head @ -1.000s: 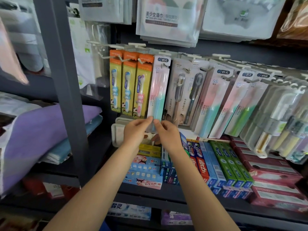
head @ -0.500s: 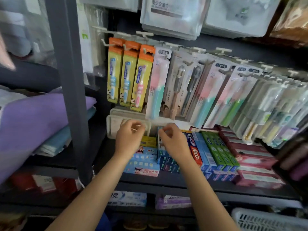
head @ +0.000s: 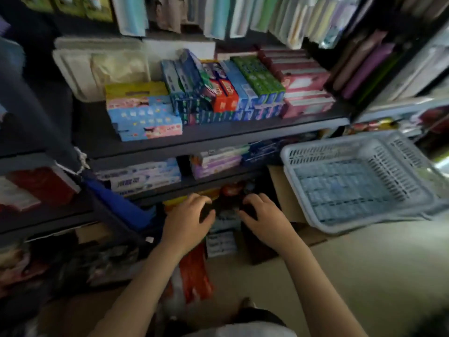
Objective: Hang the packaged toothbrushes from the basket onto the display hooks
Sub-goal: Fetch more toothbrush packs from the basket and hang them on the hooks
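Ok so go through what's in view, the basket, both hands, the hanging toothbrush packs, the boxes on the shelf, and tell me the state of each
Basket: upright, looks empty, right of the hands.
Left hand: fingers loosely curled, holding nothing, low in front of the bottom shelves.
Right hand: fingers loosely curled, holding nothing, beside the left.
Toothbrush packs: hanging along the top, only their lower ends show.
Toothpaste boxes: stacked lying flat on the shelf.

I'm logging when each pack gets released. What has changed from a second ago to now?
Both hands let go of the pink-and-teal toothbrush pack, left hanging on its hook, and dropped. Left hand and right hand now hold nothing, fingers loosely curled. The view tilted down, revealing the basket. Toothpaste boxes stayed put.
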A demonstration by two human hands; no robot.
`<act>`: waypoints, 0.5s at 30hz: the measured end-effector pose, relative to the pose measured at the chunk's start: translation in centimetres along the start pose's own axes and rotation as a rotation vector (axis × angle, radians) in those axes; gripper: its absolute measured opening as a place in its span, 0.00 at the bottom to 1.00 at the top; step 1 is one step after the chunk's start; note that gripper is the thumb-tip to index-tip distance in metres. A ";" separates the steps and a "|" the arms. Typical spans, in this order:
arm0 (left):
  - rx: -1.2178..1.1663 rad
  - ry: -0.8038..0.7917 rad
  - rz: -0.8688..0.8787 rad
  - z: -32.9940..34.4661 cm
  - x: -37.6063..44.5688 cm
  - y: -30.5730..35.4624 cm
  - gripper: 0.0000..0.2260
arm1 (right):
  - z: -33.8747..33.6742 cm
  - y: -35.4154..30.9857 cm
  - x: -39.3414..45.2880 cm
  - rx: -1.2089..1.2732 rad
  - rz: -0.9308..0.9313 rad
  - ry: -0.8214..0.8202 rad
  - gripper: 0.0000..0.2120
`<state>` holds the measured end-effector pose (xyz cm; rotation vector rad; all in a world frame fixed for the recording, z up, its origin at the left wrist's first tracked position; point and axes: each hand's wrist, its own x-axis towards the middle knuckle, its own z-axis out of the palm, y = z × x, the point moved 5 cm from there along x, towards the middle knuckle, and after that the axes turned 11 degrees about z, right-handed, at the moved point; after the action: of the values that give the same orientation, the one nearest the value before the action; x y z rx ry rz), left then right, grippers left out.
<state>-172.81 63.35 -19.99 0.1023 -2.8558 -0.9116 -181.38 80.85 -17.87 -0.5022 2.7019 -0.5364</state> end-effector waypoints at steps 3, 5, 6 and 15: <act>0.003 -0.120 0.103 4.2 0.7 5.1 0.16 | -2.2 6.3 -2.2 0.041 0.093 0.020 0.19; 0.008 -0.177 0.166 6.8 2.1 9.2 0.16 | -4.1 10.9 -3.1 0.073 0.146 0.056 0.18; -0.004 -0.197 0.194 8.3 3.0 11.4 0.16 | -5.1 13.3 -3.4 0.091 0.169 0.082 0.18; -0.079 -0.305 0.298 23.2 13.2 32.5 0.14 | -16.0 36.8 -7.2 0.179 0.310 0.233 0.17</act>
<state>-190.14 101.63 -18.33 -0.4980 -2.9795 -1.0486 -191.27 120.40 -17.51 0.0313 2.8343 -0.7770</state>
